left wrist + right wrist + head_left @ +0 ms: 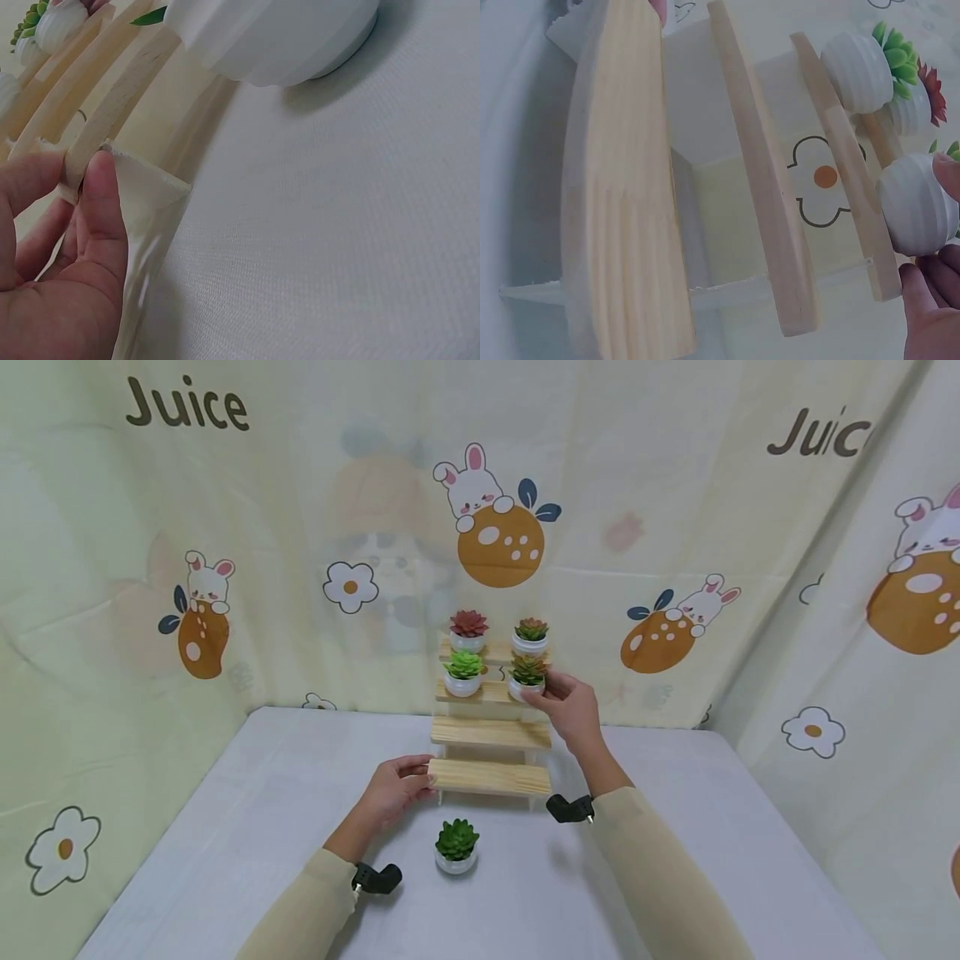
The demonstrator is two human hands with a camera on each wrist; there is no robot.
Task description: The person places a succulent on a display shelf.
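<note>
A stepped wooden shelf stand [489, 777] with several light boards stands at the back of the table. My left hand [392, 789] pinches the left end of its lowest board, which the left wrist view shows between thumb and finger. My right hand [573, 710] holds the white pot of a brownish-green potted succulent [528, 672] at the right of the second board from the top. In the right wrist view this pot [916, 206] sits against that board, thumb and fingers around it. Left of it stands a light green succulent [463, 672].
On the top board are a red succulent [468, 631] and an orange-green succulent [531, 635]. A dark green succulent [456, 845] in a white pot stands on the white table [637, 860] before the stand. A printed curtain [300, 510] hangs behind.
</note>
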